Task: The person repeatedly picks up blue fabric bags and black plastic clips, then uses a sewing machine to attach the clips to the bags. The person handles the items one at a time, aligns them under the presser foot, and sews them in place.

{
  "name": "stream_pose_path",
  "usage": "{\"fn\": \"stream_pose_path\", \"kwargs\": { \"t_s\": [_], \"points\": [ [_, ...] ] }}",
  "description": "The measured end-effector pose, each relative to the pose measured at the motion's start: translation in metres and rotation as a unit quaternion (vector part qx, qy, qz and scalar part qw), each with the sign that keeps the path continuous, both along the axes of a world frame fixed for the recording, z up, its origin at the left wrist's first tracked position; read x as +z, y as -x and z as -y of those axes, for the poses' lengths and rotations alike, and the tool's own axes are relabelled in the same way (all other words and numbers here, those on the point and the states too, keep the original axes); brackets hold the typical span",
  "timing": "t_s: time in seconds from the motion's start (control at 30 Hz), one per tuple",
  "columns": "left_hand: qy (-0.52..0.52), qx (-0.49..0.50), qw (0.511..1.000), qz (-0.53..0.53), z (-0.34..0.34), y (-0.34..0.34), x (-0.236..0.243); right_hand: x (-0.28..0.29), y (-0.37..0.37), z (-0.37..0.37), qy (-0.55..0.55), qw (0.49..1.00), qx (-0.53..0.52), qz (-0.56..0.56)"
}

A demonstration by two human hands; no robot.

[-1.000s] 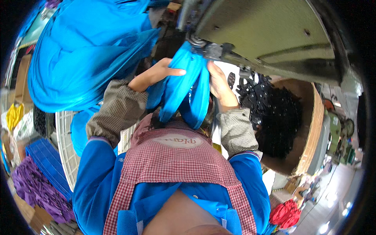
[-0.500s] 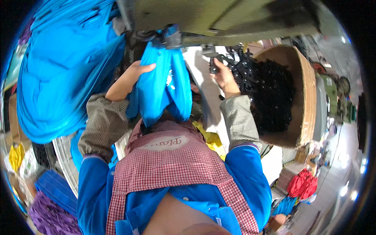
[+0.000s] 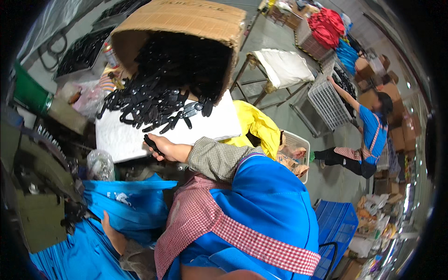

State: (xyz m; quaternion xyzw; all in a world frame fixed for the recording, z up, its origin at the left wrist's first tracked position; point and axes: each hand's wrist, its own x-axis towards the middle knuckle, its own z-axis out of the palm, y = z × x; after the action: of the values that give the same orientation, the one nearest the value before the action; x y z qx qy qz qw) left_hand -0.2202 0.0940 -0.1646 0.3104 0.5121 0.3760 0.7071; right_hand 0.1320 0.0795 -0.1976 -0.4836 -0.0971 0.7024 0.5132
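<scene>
My right hand [image 3: 164, 148] is closed round a small black piece [image 3: 154, 145] with a long, narrow body, at the near edge of a white board [image 3: 126, 142]. Beyond it lies a heap of similar black pieces [image 3: 154, 105], long and jointed-looking, spilling from a tipped cardboard box [image 3: 200, 21]. At the lower left, my left hand [image 3: 113, 233] grips bright blue fabric [image 3: 140, 212] bearing a white print; some of its fingers are hidden. The fabric hangs beside a green-grey machine [image 3: 42, 219].
A clear plastic bottle [image 3: 100, 164] stands between the machine and the board. Yellow cloth [image 3: 254, 123], a white basket [image 3: 303, 144] and a blue crate [image 3: 338, 233] lie to my right. A white-topped stool [image 3: 284, 67] is farther off. A co-worker [image 3: 373, 135] handles a grey crate [image 3: 329, 105].
My view has swung right, bringing the black heap and box to the middle. My right hand, holding a black piece in both frames, is now at the board's edge; my left stays on the blue fabric.
</scene>
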Motion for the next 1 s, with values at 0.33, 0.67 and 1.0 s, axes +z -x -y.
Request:
{"fn": "stream_pose_path", "kwargs": {
  "t_s": [0.33, 0.67, 1.0],
  "points": [
    [0.006, 0.009, 1.0, 0.006, 0.005, -0.008, 0.004, -0.017, -0.027, 0.023, 0.059, 0.99, -0.066, -0.108],
    [-0.005, -0.009, 0.999, 0.046, 0.01, -0.009, 0.004, -0.028, -0.028, 0.023, 0.095, 0.983, -0.065, -0.146],
    [-0.035, 0.038, 0.999, -0.011, 0.008, -0.003, -0.009, -0.029, -0.041, 0.022, 0.112, 0.982, -0.061, -0.138]
  ]
}}
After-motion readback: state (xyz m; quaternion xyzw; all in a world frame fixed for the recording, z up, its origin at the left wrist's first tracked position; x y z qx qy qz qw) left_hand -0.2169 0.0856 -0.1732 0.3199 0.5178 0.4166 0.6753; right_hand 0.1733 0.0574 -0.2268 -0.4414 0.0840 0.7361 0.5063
